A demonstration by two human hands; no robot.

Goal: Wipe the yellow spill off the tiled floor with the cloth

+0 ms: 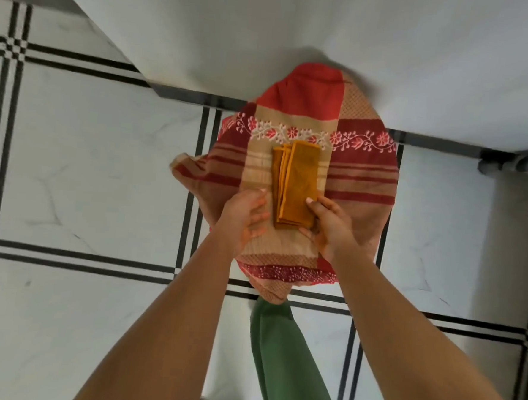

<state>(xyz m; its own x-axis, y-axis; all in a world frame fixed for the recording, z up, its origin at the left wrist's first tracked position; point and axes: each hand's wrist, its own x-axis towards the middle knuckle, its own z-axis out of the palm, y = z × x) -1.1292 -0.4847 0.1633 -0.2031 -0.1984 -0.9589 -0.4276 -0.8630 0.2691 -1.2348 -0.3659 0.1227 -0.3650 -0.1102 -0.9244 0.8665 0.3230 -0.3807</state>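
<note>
Here, a folded mustard-yellow cloth (296,183) lies lengthwise on top of a red-and-beige patterned fabric with floral bands (359,181). That fabric is draped over something rounded, which stays hidden beneath it. The bundle sits on the white tiled floor with black grid lines (89,158), its far side up against the plain white wall (267,30).

The right hand (332,228) holds the near right corner of the yellow cloth, with its thumb (312,202) on the top face and its fingers curled in at the near edge below. The left hand (244,220) rests on the patterned fabric just beside the cloth's near left edge. Its fingers (260,216) are loosely spread and point toward the cloth, and whether they touch it I cannot tell.

Both bare forearms reach in from the bottom of the view. Between them, a green trouser leg (287,362) stands on the floor just short of the bundle.
</note>
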